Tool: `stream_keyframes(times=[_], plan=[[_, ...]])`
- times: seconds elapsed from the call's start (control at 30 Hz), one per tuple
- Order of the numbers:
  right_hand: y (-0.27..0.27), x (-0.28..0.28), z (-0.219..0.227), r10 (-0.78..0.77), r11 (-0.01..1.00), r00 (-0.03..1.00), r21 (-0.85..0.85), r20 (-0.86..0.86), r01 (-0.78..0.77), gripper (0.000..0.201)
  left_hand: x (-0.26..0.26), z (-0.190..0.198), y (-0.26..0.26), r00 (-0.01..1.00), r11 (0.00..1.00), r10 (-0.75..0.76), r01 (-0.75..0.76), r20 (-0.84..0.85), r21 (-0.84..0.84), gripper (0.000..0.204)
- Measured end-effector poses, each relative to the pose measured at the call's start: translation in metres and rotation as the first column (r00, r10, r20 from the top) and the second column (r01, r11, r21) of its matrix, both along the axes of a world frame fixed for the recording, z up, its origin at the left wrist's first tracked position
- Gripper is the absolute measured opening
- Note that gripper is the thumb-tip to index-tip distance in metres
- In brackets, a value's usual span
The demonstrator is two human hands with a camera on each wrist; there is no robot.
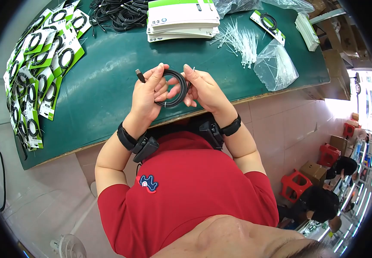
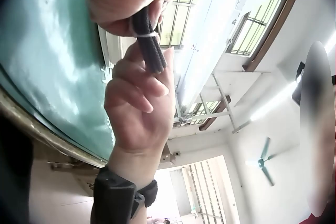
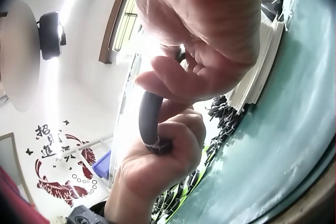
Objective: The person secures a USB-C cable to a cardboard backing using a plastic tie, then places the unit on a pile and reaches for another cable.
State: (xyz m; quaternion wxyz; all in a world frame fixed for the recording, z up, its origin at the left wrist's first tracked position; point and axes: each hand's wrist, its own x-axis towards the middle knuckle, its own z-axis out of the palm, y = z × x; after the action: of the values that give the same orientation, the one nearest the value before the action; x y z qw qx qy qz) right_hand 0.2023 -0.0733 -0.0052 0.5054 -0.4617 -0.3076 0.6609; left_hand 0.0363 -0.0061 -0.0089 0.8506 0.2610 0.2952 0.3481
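My 2 hands, left hand (image 1: 145, 96) and right hand (image 1: 203, 90), pinch the coiled black cable (image 1: 175, 88) over the green table (image 1: 108, 77), 1 white tie (image 2: 146, 35) already on, loose ties (image 1: 240, 38) at 1 o'clock, packaging not yet done.

Red shirt (image 1: 194, 185), black wrist straps (image 1: 126, 137)

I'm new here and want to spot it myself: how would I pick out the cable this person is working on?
Start at the green table; above its near edge, both hands hold a black cable coil. Unlike the tangled cables at the far edge and the carded ones on the left, it is one bare loop, its plug sticking out.
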Motion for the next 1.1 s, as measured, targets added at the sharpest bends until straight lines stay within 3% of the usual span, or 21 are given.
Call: stream_keyframes(times=[0.17, 0.53, 0.67, 0.7, 0.73, 0.77, 0.8, 0.83, 0.9, 1.1], plan=[[-0.002, 0.005, -0.003, 0.020, 1.000, 1.000, 0.001, 0.001, -0.020, 0.061, 0.000, 0.004, -0.006, 0.995, 0.999, -0.034, 0.034, -0.089, 0.005, 0.024], [0.000, 0.016, -0.012, 0.088, 0.996, 0.987, 0.031, -0.135, -0.085, 0.057, -0.008, -0.001, 0.001, 0.998, 0.994, -0.058, 0.056, -0.020, -0.090, 0.024], [-0.003, 0.025, -0.002, 0.031, 1.000, 0.984, 0.010, -0.176, -0.030, 0.043, -0.012, 0.003, 0.005, 0.999, 0.993, -0.043, 0.045, 0.018, -0.107, 0.024], [-0.007, 0.025, 0.001, -0.034, 0.977, 0.991, 0.214, 0.128, 0.006, 0.037, -0.012, 0.003, 0.006, 0.999, 0.993, -0.042, 0.044, 0.018, -0.105, 0.024], [-0.011, 0.024, 0.006, -0.158, 0.912, 0.903, 0.410, 0.400, -0.022, 0.033, -0.011, 0.004, 0.007, 0.999, 0.992, -0.047, 0.048, 0.006, -0.118, 0.023], [-0.013, 0.024, 0.011, -0.324, 0.812, 0.731, 0.572, 0.601, -0.111, 0.032, -0.010, 0.005, 0.008, 0.999, 0.990, -0.053, 0.052, -0.004, -0.129, 0.023], [-0.015, 0.023, 0.018, -0.327, 0.810, 0.729, 0.576, 0.601, -0.112, 0.032, -0.008, 0.005, 0.008, 0.998, 0.989, -0.059, 0.056, -0.013, -0.140, 0.023], [-0.016, 0.023, 0.026, -0.347, 0.725, 0.615, 0.618, 0.708, -0.304, 0.032, -0.006, 0.007, 0.008, 0.998, 0.989, -0.060, 0.058, -0.011, -0.135, 0.023], [-0.018, 0.023, 0.036, -0.447, 0.512, 0.340, 0.549, 0.827, -0.661, 0.035, -0.003, 0.010, 0.006, 0.989, 0.979, -0.145, 0.140, -0.026, -0.146, 0.022], [-0.024, 0.033, 0.036, -0.373, 0.426, 0.210, 0.368, 0.904, -0.827, 0.030, 0.004, 0.016, 0.012, 0.911, 0.921, -0.380, 0.356, -0.162, -0.159, 0.020]])
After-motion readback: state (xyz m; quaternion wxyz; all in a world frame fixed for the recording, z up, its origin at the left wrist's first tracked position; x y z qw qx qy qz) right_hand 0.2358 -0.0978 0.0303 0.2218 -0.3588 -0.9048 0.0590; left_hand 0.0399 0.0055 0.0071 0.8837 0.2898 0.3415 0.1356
